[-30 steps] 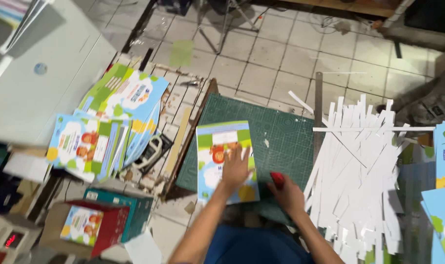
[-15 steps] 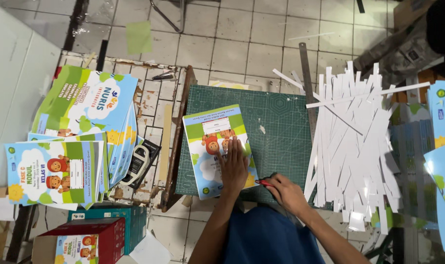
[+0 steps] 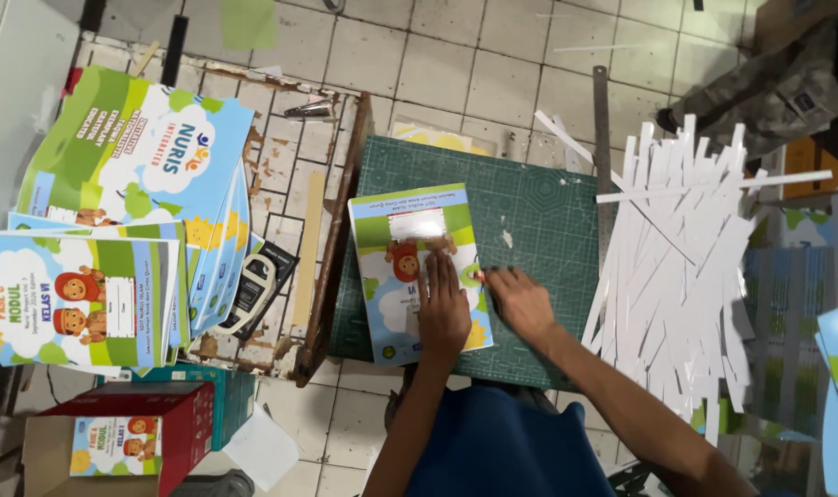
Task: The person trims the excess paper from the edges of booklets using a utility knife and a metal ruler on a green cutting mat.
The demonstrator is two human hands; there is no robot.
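Seen from above, a colourful booklet (image 3: 417,269) lay on a dark green cutting mat (image 3: 538,239) on a tiled floor. The left hand (image 3: 443,308) pressed flat, fingers spread, on the booklet's lower right part. The right hand (image 3: 520,299) rested just beside it at the booklet's right edge, closed around a small red-tipped tool (image 3: 478,274); how tightly it gripped could not be made out.

The booklet's cover was green, blue and white, with cartoon figures and a white label box near the top. To the left, stacks of similar booklets (image 3: 115,230) lay fanned across a worn wooden frame (image 3: 331,239). A red box (image 3: 129,437) bearing the same cover picture stood at lower left. Right of the mat lay a heap of white paper strips (image 3: 686,276), with a metal ruler (image 3: 603,156) between them.
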